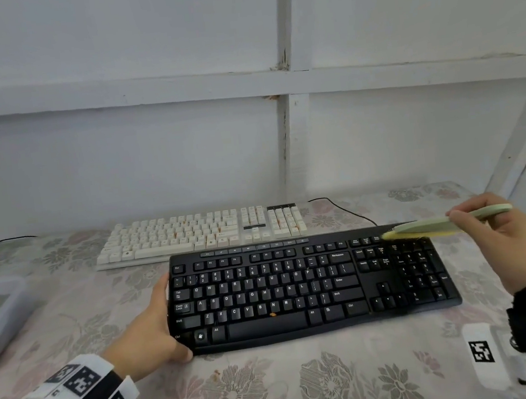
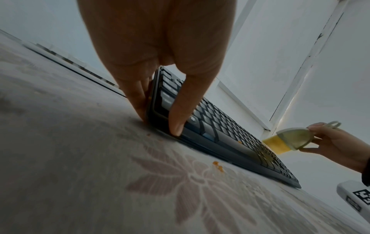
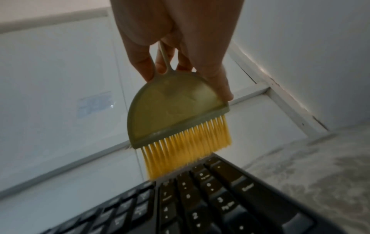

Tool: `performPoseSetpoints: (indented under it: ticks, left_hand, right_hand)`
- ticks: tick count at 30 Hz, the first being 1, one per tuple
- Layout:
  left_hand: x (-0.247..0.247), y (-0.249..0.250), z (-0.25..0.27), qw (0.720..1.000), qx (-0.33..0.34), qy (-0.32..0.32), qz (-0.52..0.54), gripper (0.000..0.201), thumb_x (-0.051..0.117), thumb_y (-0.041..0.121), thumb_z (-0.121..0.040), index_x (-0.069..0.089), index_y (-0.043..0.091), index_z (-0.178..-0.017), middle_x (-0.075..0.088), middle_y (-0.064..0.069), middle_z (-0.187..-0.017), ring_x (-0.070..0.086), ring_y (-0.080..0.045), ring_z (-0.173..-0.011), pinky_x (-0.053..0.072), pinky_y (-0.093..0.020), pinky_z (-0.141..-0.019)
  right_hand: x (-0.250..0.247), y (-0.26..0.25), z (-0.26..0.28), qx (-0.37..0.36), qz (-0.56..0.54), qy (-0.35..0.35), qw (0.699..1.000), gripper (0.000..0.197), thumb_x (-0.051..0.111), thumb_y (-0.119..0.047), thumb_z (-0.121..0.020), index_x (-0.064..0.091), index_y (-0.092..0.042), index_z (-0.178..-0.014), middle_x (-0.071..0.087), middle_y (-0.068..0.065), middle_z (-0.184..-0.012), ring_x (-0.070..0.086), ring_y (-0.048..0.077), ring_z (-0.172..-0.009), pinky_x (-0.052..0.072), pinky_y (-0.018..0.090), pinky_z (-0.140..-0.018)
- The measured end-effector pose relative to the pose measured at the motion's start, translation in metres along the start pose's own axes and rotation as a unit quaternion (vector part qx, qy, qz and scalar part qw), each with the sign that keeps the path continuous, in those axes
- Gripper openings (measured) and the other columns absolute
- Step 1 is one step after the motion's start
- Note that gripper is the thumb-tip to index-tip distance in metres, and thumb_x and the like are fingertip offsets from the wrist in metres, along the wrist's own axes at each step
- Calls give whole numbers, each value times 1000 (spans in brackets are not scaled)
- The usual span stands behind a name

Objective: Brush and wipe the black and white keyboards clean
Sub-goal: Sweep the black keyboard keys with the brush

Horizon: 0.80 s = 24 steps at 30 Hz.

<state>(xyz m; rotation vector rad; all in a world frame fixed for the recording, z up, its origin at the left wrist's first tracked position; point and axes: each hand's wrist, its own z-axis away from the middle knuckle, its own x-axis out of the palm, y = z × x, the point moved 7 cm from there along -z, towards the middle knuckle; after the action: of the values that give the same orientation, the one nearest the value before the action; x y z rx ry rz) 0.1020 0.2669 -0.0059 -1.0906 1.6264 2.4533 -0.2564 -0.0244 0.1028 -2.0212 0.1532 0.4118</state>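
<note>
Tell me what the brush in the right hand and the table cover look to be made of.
Brush: pale green, slightly translucent body, likely plastic; yellow bristles fine and straight, probably synthetic. Table cover: matte woven-looking cloth with a floral pattern, likely fabric, though coated vinyl is possible.

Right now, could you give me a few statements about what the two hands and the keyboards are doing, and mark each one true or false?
1. The right hand holds a small green brush with yellow bristles. True.
2. The bristles are at the letter keys of the black plastic keyboard. False: they are at its far right corner, above the number pad.
3. The left hand grips the black keyboard's left edge. True.
4. The white keyboard lies nearer the person than the black one. False: it lies behind it, toward the wall.
5. An orange crumb sits just above the space bar. True.
</note>
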Motion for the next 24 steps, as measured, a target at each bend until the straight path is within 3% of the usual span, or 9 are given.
performPoseSetpoints:
  ticks: [2, 5, 6, 9, 12, 14, 17, 21, 24]
  left_hand:
    - [0, 1, 0, 1000, 5, 1, 0, 125, 72, -11, -58, -2, 50, -139, 58, 3, -106, 65, -19, -92, 55, -37, -80]
    - [0, 2, 1, 1000, 6, -2, -1, 126, 72, -11, -60, -4, 51, -138, 58, 4, -107, 65, -18, -92, 55, -36, -79]
    - [0, 1, 1, 1000, 5, -2, -5, 126, 72, -11, -60, -5, 51, -138, 58, 4, -107, 65, -18, -92, 55, -35, -79]
    - [0, 1, 1, 1000, 1, 0, -8, 126, 72, -11, -61, -6, 48, -141, 57, 6, -107, 65, -17, -91, 55, -32, -76]
    - [0, 1, 1, 1000, 2, 2, -7, 125, 72, -11, -60, -4, 53, -137, 60, 2, -105, 65, -19, -91, 56, -37, -79]
    - [-1, 0, 2, 1000, -2, 1, -10, 125, 72, -10, -60, -3, 54, -136, 60, 2, -104, 65, -19, -92, 55, -39, -82]
    - [-2, 3, 2, 1000, 1, 4, -16, 120, 73, -8, -59, 1, 46, -138, 60, 2, -101, 64, -18, -92, 54, -40, -83]
    - [-3, 5, 1, 999, 2, 8, -50, 106, 75, 1, -56, 15, 26, -140, 59, 2, -100, 60, -14, -90, 53, -39, -82]
    - [-3, 2, -1, 998, 10, 11, -56, 103, 76, 6, -54, 21, 23, -140, 61, 5, -99, 62, -11, -88, 55, -39, -80]
  right_hand:
    - [-4, 2, 0, 11, 11, 15, 1000, 17, 60, -10, -88, 56, -17, -73, 55, -8, -65, 48, 0, -59, 35, 4, -51]
    - [-4, -13, 5, 4, 31, 50, 998, 20, 59, -10, -87, 55, -21, -71, 55, -6, -62, 50, 5, -57, 39, 11, -50]
    - [2, -26, 8, -11, 28, 49, 998, 19, 59, -9, -87, 55, -20, -71, 56, -6, -64, 52, 2, -57, 38, 9, -50]
    - [45, -78, 29, -65, -13, -23, 998, 17, 62, -12, -86, 56, -21, -73, 59, -15, -61, 51, -2, -55, 37, 7, -50]
    - [111, -126, 67, -112, -51, -144, 982, 15, 61, -14, -88, 57, -18, -75, 61, -14, -66, 54, -1, -60, 39, 9, -56]
    - [154, -149, 92, -140, -61, -198, 968, 13, 61, -17, -89, 57, -16, -77, 62, -5, -73, 58, 8, -70, 48, 26, -66]
    - [205, -165, 122, -149, -31, -254, 955, 12, 55, -31, -90, 54, -22, -84, 59, -6, -85, 56, 18, -85, 48, 44, -80]
    - [240, -176, 147, -147, 16, -284, 947, 9, 50, -38, -92, 50, -29, -93, 56, -9, -99, 49, 19, -100, 40, 45, -88]
    - [250, -176, 156, -147, 63, -291, 943, 16, 46, -39, -94, 51, -27, -105, 54, -9, -110, 42, 18, -104, 33, 40, -91]
